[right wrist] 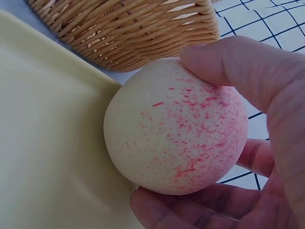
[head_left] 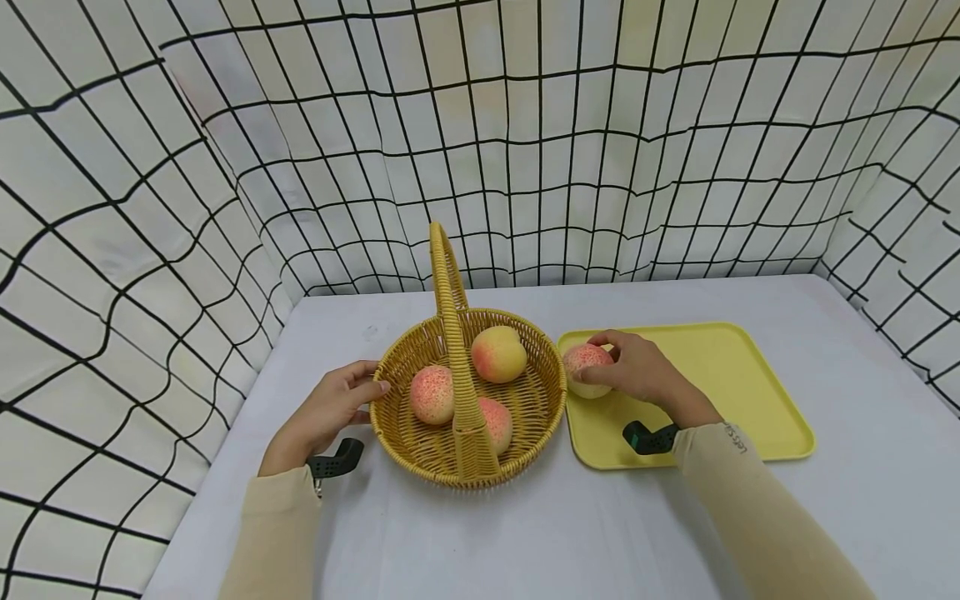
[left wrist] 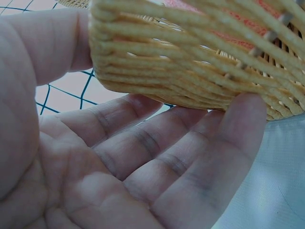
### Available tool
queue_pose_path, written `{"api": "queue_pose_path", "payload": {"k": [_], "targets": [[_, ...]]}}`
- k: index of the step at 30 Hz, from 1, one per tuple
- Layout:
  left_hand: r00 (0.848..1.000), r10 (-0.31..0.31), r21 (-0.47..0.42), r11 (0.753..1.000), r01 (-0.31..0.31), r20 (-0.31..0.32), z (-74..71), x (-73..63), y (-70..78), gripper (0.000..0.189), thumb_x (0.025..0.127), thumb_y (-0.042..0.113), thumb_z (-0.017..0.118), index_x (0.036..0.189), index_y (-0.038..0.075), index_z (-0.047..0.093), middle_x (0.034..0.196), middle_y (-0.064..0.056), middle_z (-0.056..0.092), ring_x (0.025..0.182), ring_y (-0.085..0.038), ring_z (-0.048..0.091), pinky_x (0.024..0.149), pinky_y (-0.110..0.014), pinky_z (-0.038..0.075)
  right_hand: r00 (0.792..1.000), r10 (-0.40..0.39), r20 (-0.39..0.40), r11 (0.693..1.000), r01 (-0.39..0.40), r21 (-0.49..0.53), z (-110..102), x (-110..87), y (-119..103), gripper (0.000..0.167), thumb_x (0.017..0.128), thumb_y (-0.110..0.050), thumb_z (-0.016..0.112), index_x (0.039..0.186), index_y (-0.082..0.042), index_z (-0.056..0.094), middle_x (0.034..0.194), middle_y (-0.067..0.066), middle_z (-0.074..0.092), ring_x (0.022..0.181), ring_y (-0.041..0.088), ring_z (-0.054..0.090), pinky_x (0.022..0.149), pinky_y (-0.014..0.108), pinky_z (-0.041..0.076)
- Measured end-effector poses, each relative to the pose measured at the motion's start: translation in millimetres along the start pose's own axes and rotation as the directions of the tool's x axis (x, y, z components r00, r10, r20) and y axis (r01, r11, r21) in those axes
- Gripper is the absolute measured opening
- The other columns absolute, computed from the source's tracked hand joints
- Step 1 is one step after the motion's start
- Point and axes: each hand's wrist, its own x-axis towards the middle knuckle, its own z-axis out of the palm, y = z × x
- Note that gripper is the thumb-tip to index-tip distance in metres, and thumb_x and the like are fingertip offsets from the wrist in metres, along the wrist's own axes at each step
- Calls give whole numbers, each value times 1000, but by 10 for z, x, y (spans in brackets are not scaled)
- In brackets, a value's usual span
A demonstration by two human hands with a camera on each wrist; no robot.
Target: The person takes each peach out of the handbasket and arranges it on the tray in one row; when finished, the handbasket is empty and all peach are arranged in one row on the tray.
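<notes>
A wicker basket with a tall arched handle stands on the table. Three peaches lie in it: a speckled pink one, a yellow and red one, and another pink one partly hidden by the handle. My left hand holds the basket's left side, thumb over the rim and fingers against the woven wall from below. With thumb and fingers around it, my right hand grips a pale peach with pink speckles at the left end of the yellow tray, beside the basket.
A white cloth covers the table. Black netting over white sheeting rises along the back and both sides. The basket's handle stands up between the two hands. Each wrist carries a dark camera mount.
</notes>
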Motion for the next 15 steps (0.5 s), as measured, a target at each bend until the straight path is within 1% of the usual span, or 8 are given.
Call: {"api": "queue_pose_path", "payload": {"k": [3,7,15], "targets": [[1000,-2,1,1000,2,-1,0,1,-2,53,106,17,57,151,-9,42,137,-30,57,111,-27,68,84,-37,63,1000,5,0,1000,-5,0,2,-5,-10,66,88,-47,76,140,-11,59,106,13,64,88,24,58,71,34,48],[1000,-6,10,1000,6,-1,-1,3,-4,54,106,17,57,151,-9,42,137,-30,57,112,-27,68,85,-37,63,1000,9,10,1000,-9,4,-1,-14,-2,66,89,-47,76,141,-12,58,114,15,64,94,26,59,75,34,49],[1000,-4,8,1000,4,1,1,5,3,54,106,17,57,151,-9,42,137,-30,57,112,-28,68,85,-39,62,999,-19,44,997,15,72,-20,-34,57,66,90,-44,78,144,-11,57,128,19,62,105,27,61,83,35,51]]}}
